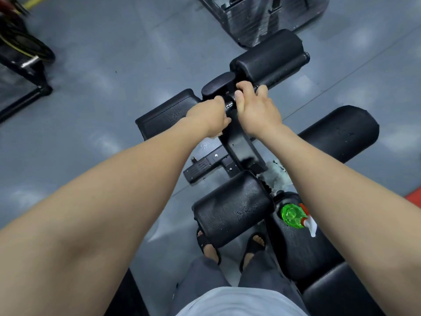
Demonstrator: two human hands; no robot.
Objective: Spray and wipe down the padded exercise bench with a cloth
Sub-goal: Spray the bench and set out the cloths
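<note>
The black padded bench (305, 254) runs to the lower right, with its leg frame (239, 147) and several wet roller pads (232, 206) ahead of me. My left hand (208, 116) curls around a small knob (229, 105) at the top of the frame. Close beside it, my right hand (256, 106) grips the black bar that carries the far roller pad (268, 57). A green spray bottle (292, 215) with a white and red trigger stands on the bench pad. A crumpled grey cloth (273, 175) lies by the frame, under my right forearm.
A weight stack machine (262, 17) stands on the grey floor just beyond the far pad. At the far left is a black rack (27, 71) holding plates. My sandalled feet (209, 245) stand beside the near pad. A red mat (413, 199) shows at the right edge.
</note>
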